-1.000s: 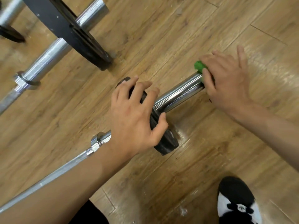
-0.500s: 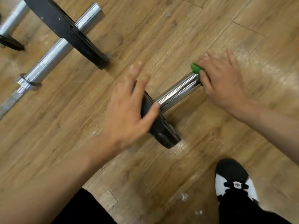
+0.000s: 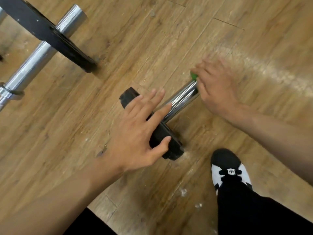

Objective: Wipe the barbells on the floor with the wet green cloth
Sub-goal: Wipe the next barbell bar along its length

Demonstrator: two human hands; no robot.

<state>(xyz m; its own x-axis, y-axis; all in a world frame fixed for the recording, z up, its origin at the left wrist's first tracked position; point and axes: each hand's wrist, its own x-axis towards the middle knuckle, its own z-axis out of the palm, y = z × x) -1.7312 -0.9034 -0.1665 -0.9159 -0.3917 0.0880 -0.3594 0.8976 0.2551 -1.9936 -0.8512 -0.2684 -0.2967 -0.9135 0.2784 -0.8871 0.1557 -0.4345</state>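
The cloth [image 3: 193, 76] was green, the barbell sleeve [image 3: 182, 99] silver, its plate [image 3: 171, 145] black. The floor [image 3: 152, 39] showed brown wood grain; the shoe [image 3: 227, 167] was black and white.

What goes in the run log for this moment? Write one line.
left hand: fingers straight, over black plate | right hand: holds green cloth at chrome sleeve end

Next to the green cloth [image 3: 193, 76] in the right grip [image 3: 215, 89], the barbell sleeve [image 3: 179, 100] is glossy chrome. Under the left grip [image 3: 135, 133] the plate [image 3: 171, 148] is matt black; the floor [image 3: 152, 39] is grainy, dust-flecked wood.
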